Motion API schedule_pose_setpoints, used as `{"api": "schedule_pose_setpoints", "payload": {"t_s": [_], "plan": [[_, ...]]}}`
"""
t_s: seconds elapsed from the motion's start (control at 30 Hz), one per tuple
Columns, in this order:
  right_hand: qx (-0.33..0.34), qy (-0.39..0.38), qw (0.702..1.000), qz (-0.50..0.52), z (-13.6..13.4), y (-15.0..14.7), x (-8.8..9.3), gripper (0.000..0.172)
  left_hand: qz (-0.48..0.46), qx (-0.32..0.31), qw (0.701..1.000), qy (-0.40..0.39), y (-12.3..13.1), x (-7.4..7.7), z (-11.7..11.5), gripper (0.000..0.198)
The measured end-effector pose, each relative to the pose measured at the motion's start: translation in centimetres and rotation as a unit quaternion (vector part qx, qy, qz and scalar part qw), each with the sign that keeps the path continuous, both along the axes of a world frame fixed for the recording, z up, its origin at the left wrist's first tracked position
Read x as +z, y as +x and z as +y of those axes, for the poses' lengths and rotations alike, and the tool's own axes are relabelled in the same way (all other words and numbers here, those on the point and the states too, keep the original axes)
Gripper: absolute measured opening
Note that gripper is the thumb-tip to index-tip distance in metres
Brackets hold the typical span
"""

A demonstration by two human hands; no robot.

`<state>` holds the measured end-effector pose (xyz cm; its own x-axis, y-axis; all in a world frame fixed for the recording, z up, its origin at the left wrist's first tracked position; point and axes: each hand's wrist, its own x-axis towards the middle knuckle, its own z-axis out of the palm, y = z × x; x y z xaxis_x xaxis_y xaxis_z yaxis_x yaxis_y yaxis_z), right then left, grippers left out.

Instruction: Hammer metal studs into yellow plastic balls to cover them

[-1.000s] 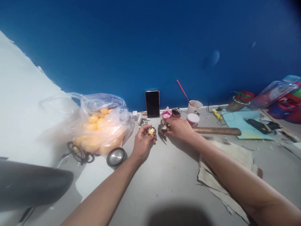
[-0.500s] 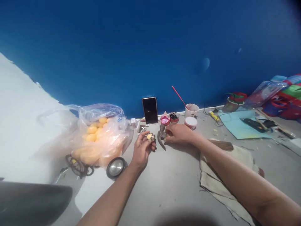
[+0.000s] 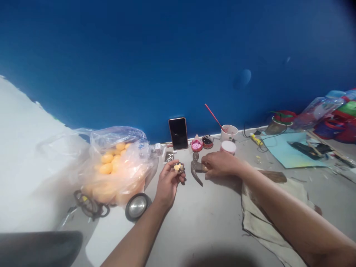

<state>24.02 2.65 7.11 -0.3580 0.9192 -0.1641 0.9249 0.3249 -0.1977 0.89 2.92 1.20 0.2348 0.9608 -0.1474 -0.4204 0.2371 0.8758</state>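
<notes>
The right hand [image 3: 219, 165] had dragged the rusty, wooden-handled claw hammer [image 3: 195, 171] nearer since earlier, clutching its neck on the grey surface [image 3: 200, 222]. The left hand [image 3: 167, 182] pinched a small yellow studded ball [image 3: 178, 167] just beside it.

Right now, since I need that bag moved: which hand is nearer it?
Left. The left hand, holding a yellow piece, is just right of the bag; the right hand is farther right, gripping the hammer.
</notes>
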Motion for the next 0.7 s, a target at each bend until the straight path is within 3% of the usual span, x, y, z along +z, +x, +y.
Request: {"api": "schedule_pose_setpoints", "payload": {"t_s": [0.13,0.23,0.47,0.7], "plan": [[-0.066,0.104,0.99,0.07,-0.2,-1.1,0.1,0.019,-0.001,0.008,1.0,-0.009,0.1,0.3,-0.1,0.042],[-0.064,0.158,0.979,0.114,-0.2,-2.4,-1.0,0.019,0.004,0.003,1.0,-0.013,0.0,0.4,-0.2,0.039],[0.004,0.148,0.982,0.115,0.5,-3.5,-4.1,0.019,-0.003,-0.009,1.0,-0.007,-0.1,0.3,-0.3,0.027],[-0.011,0.128,0.98,0.153,1.0,-3.5,-4.6,0.015,0.029,-0.007,0.999,0.011,0.0,0.4,-0.7,0.015]]}}
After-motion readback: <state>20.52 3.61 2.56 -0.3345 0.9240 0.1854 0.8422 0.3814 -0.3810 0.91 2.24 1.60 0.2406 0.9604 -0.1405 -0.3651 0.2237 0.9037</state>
